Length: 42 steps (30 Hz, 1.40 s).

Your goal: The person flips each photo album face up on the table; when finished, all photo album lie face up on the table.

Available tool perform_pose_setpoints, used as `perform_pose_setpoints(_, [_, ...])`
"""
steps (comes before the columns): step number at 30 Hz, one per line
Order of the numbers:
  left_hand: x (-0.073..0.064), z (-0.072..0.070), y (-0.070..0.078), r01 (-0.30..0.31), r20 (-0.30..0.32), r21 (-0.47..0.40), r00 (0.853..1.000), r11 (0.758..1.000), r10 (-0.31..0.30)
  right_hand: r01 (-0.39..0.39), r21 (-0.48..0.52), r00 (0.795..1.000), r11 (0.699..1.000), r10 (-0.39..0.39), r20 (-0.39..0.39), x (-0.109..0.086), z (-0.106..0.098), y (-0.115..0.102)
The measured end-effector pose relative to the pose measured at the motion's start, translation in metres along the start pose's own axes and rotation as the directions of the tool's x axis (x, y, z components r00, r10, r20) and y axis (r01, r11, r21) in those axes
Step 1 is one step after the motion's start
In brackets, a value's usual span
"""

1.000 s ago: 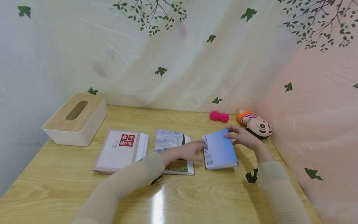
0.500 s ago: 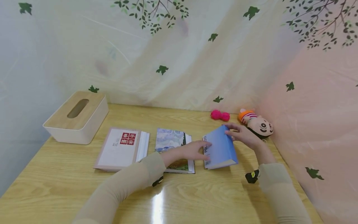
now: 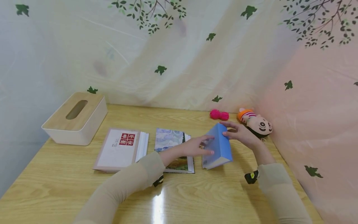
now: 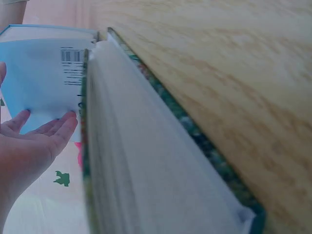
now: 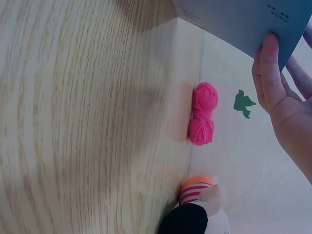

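Note:
A thick blue book point(image 3: 226, 148) stands tilted on its left edge at the right of the table, spine raised and facing right. My right hand point(image 3: 241, 134) pinches its top corner by the spine, thumb on the spine side; in the right wrist view, fingers lie along the book's other cover point(image 5: 229, 19). My left hand point(image 3: 195, 147) reaches over a landscape-covered book point(image 3: 169, 138). In the left wrist view its outstretched fingertips point(image 4: 70, 117) touch the blue cover below the barcode point(image 4: 72, 56). Page edges of the landscape book point(image 4: 131, 146) fill the foreground there.
A white book with red characters point(image 3: 116, 151) lies left of the landscape book. The tissue box point(image 3: 75, 116) with a wooden lid stands at the back left. Pink yarn point(image 3: 219, 114) and a plush doll point(image 3: 255, 123) lie at the back right, near the cloth wall point(image 3: 134, 71).
The blue book has tipped up from leaning low to a steeper tilt, its spine swinging up and left with my right hand. My left fingers have moved right onto its cover.

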<state>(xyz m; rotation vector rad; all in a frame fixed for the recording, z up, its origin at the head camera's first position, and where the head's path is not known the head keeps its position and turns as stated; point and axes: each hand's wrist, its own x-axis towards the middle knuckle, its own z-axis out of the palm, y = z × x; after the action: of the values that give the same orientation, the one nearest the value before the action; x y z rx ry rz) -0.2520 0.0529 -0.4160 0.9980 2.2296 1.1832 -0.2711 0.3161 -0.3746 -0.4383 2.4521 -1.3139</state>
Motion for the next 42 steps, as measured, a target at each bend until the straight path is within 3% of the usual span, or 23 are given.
perform_pose_setpoints(6, [0.001, -0.003, 0.004, 0.005, -0.03, -0.056, 1.0, 0.998, -0.007, 0.002, 0.029, 1.0, 1.0, -0.001, -0.031, -0.002, 0.005, 0.0])
perform_pose_setpoints(20, [-0.004, -0.01, 0.005, 0.064, -0.056, -0.175, 0.996, 0.982, -0.075, 0.073, 0.234, 0.996, 0.97, -0.06, -0.06, -0.007, 0.021, 0.006])
perform_pose_setpoints(26, [-0.005, -0.014, 0.005, 0.075, -0.064, -0.248, 0.994, 0.966, -0.094, 0.072, 0.349, 0.997, 0.934, -0.075, -0.006, -0.01, 0.025, 0.013])
perform_pose_setpoints(35, [-0.008, -0.014, 0.005, 0.086, -0.067, -0.288, 0.992, 0.954, -0.11, 0.04, 0.407, 0.989, 0.912, -0.095, 0.115, -0.012, 0.031, 0.023])
perform_pose_setpoints(38, [-0.009, -0.014, 0.004, 0.073, -0.076, -0.313, 0.992, 0.947, -0.102, 0.003, 0.441, 0.982, 0.897, -0.086, 0.167, -0.013, 0.033, 0.025])
perform_pose_setpoints(42, [-0.008, -0.013, -0.001, 0.042, -0.083, -0.349, 0.994, 0.936, -0.076, -0.02, 0.469, 0.982, 0.883, -0.07, 0.173, -0.014, 0.038, 0.026])
